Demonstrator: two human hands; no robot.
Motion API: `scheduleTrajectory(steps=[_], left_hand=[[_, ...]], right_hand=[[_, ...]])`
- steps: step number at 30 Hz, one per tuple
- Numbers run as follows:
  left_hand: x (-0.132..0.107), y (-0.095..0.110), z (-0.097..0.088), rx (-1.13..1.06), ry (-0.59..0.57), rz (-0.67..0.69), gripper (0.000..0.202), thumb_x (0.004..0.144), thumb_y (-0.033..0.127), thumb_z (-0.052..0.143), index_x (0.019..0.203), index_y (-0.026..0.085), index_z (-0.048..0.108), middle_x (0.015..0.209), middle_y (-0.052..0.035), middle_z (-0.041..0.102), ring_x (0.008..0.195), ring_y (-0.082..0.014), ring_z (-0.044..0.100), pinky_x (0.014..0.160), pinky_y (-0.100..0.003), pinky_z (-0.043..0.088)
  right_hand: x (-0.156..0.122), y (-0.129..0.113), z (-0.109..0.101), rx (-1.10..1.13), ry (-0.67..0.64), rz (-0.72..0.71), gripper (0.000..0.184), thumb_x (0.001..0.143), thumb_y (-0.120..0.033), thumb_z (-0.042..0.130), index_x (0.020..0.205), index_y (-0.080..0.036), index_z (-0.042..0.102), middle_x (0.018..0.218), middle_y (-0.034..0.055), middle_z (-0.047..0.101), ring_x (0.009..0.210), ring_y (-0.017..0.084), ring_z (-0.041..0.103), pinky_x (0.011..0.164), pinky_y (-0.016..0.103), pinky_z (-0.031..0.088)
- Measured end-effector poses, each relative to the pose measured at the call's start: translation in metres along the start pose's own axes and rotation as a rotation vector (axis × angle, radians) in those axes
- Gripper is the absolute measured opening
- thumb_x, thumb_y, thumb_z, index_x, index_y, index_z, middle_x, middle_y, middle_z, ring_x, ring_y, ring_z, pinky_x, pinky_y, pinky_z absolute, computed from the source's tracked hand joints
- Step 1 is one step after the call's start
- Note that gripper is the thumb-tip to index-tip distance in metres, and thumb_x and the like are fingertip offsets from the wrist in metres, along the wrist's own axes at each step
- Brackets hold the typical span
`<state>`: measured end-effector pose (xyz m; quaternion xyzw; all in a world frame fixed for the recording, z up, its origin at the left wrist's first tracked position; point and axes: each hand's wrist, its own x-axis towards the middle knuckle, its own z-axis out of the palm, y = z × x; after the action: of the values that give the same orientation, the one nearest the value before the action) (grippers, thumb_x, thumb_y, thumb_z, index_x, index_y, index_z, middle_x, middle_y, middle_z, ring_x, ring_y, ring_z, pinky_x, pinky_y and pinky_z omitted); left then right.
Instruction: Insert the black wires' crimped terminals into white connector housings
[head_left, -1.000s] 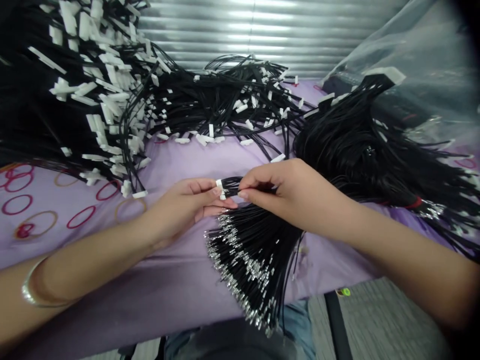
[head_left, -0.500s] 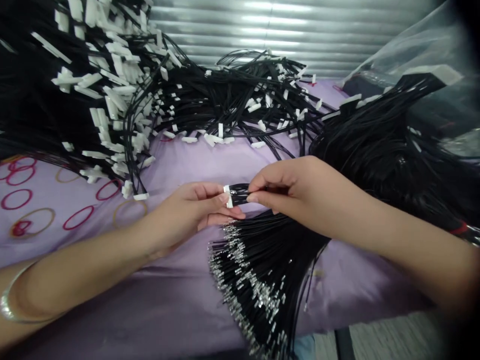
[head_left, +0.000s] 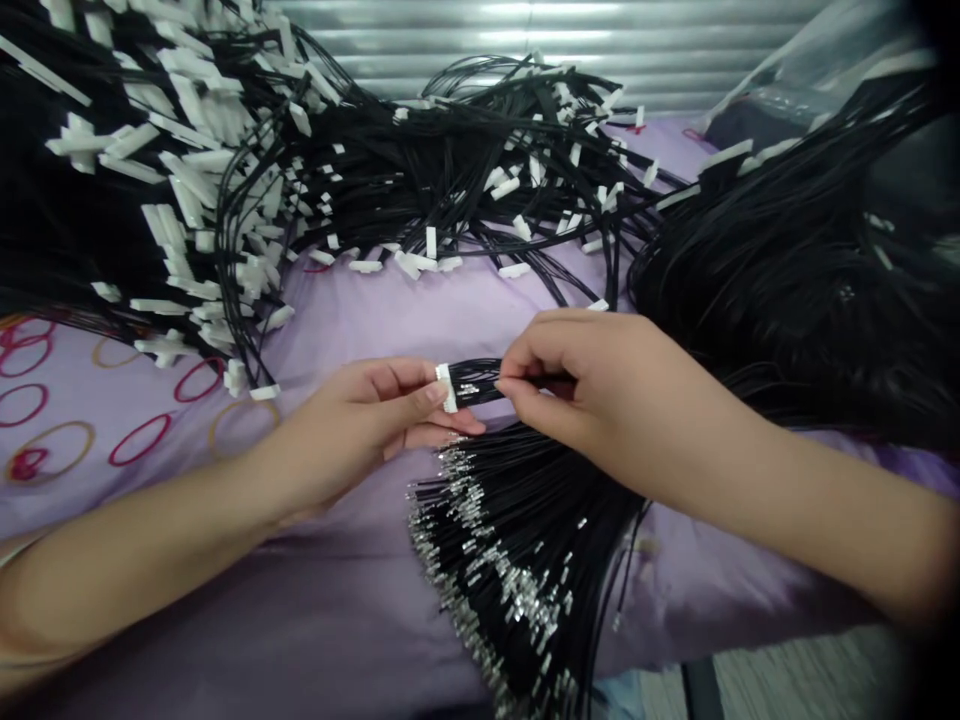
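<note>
My left hand (head_left: 397, 405) pinches a small white connector housing (head_left: 446, 387) between thumb and index finger, its other fingers stretched below. Several black wires (head_left: 476, 368) run from the housing toward the right. Over on that side, my right hand (head_left: 559, 360) has thumb and forefinger pressed together on black wire a short way from the housing; exactly how many strands it grips is hidden. Beneath both hands fans a thick bundle of loose black wires (head_left: 525, 490) with bare silvery crimped terminals (head_left: 517, 590) at their ends.
A pile of black wires with white connectors (head_left: 187, 180) rises at the left, and another pile (head_left: 450, 170) lies at the back. More black wires (head_left: 780, 250) heap up on the right. Red and yellow rubber bands (head_left: 140, 440) lie on the purple cloth (head_left: 337, 600).
The camera view has shifted slightly, with the side piles looking nearer. Slightly more wire shows between the white housing and my right fingertips. Both hands keep their grips.
</note>
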<state>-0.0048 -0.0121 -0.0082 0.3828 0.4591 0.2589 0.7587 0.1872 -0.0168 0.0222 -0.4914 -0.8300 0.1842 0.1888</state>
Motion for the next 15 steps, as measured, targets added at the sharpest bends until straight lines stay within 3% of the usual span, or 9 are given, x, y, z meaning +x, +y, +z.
scheduleTrajectory(steps=[6, 15], left_hand=[[-0.0012, -0.0022, -0.0012, 0.041, -0.012, 0.024, 0.017, 0.078, 0.025, 0.062, 0.088, 0.012, 0.064, 0.087, -0.0071, 0.072, 0.085, -0.0115, 0.068, 0.083, -0.019, 0.053], [-0.002, -0.005, -0.0015, 0.082, -0.044, 0.055, 0.017, 0.078, 0.028, 0.063, 0.085, 0.013, 0.065, 0.088, -0.0043, 0.071, 0.089, -0.0115, 0.066, 0.089, -0.023, 0.051]], right_hand=[[0.0003, -0.0046, 0.0055, -0.026, 0.059, 0.017, 0.009, 0.077, -0.013, 0.055, 0.071, -0.011, 0.061, 0.072, 0.0014, 0.057, 0.066, 0.009, 0.048, 0.063, 0.022, 0.036], [-0.0064, -0.0077, 0.0079, -0.051, 0.036, -0.028, 0.011, 0.08, -0.014, 0.053, 0.072, -0.012, 0.06, 0.074, 0.0015, 0.056, 0.067, 0.009, 0.048, 0.063, 0.023, 0.036]])
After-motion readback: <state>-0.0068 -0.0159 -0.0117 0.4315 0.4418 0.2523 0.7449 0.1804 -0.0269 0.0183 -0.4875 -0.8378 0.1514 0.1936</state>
